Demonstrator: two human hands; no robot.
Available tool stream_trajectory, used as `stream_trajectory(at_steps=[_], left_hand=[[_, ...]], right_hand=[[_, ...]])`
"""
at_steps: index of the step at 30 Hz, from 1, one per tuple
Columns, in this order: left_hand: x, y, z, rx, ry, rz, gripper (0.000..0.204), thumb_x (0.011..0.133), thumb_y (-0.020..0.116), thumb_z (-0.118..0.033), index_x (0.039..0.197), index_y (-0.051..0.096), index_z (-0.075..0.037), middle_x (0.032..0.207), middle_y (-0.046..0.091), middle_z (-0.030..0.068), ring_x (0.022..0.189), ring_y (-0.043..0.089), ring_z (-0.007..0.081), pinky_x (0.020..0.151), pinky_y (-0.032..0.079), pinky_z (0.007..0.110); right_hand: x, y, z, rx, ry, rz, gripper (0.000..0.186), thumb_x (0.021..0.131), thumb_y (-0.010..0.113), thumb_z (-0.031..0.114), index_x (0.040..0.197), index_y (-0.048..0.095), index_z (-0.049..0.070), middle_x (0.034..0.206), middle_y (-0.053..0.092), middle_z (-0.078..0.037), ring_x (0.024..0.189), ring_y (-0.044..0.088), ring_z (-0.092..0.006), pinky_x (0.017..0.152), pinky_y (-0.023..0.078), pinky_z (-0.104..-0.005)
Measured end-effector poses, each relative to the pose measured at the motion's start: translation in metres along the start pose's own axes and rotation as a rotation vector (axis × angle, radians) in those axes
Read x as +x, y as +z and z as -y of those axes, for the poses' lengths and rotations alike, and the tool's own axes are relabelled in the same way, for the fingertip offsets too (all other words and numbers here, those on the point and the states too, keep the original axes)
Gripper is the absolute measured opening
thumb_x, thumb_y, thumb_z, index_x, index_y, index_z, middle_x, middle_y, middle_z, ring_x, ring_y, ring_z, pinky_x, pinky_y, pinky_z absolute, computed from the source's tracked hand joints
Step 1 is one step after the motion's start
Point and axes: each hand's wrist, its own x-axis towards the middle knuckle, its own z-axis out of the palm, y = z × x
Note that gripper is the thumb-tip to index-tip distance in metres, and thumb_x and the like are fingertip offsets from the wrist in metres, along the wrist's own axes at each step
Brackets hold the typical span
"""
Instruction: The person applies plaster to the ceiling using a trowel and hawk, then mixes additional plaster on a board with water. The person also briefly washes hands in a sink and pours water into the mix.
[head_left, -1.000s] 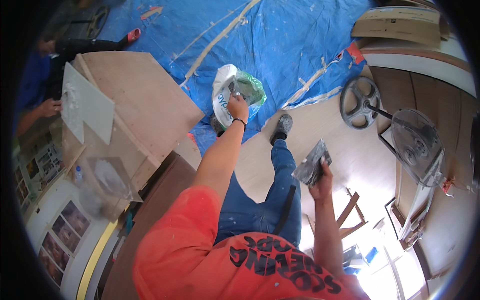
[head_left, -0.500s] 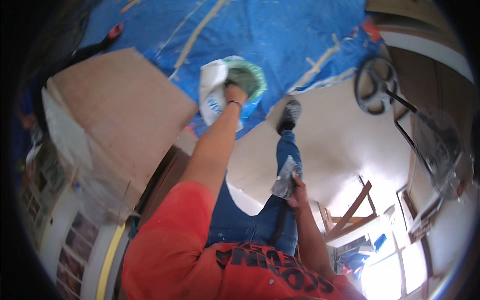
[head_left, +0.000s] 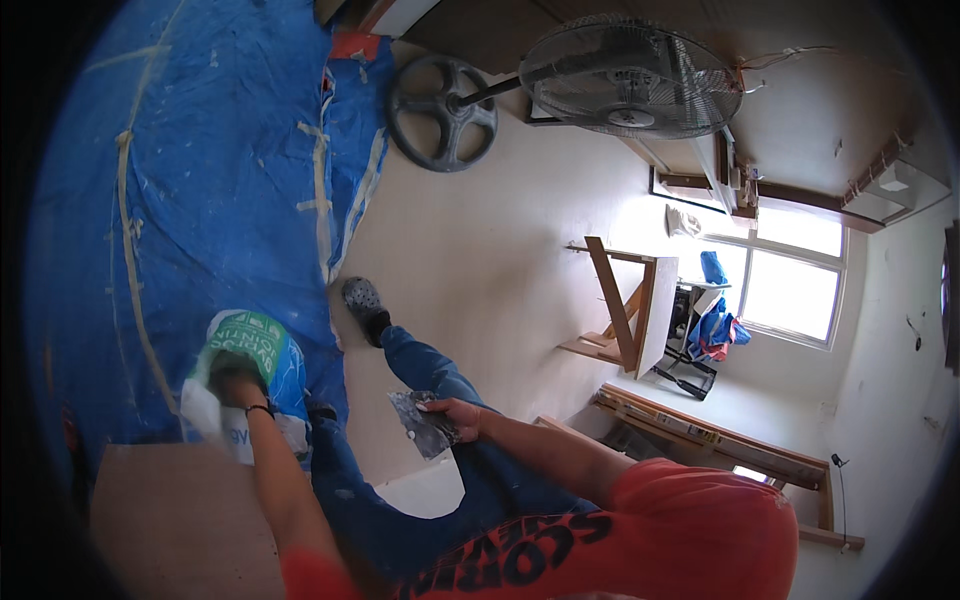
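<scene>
Left hand (head_left: 240, 386) inserted in open plastic bag (head_left: 288, 380) on blue sheeting (head_left: 220, 200), finger spread and any hold not determinable from here, right hand (head_left: 459, 416) closed around flat grey scraper (head_left: 420, 420), blade near right jeans leg (head_left: 428, 362).

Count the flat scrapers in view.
1: the grey scraper, held in the right hand. The left hand reaches into the plastic bag, so another could be hidden there.
</scene>
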Motion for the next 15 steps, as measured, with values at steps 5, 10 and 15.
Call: stream_trajectory(at_steps=[5,10,15], left_hand=[[0.064,0.024,0.075,0.458,0.42,-0.097,0.04,0.101,0.049,-0.027,0.122,0.069,0.001,0.126,0.068,0.0201,0.113,0.065,0.0348,0.098,0.05,0.044],[0.02,-0.002,0.018,0.243,0.345,0.059,0.038,0.095,0.059,-0.032,0.11,0.071,0.001,0.119,0.07,0.0222,0.108,0.067,0.0382,0.089,0.053,0.047],[-0.043,0.023,0.004,-0.167,0.104,-0.063,0.039,0.1,0.046,-0.02,0.134,0.061,-0.008,0.126,0.065,0.026,0.116,0.06,0.0457,0.1,0.047,0.049]], right_hand=[[-0.001,0.012,0.005,-0.024,0.048,0.026,0.034,0.104,0.056,0.025,0.127,0.06,0.0,0.117,0.072,-0.016,0.104,0.073,-0.0295,0.098,0.058,-0.0435],[0.004,0.005,0.012,-0.069,0.035,-0.01,0.038,0.103,0.056,0.025,0.131,0.056,0.0,0.12,0.07,-0.017,0.108,0.071,-0.0306,0.098,0.058,-0.045],[0.003,0.004,0.001,-0.151,-0.092,-0.038,0.047,0.101,0.059,0.028,0.141,0.051,0.004,0.128,0.066,-0.014,0.114,0.067,-0.0347,0.092,0.06,-0.0503]])
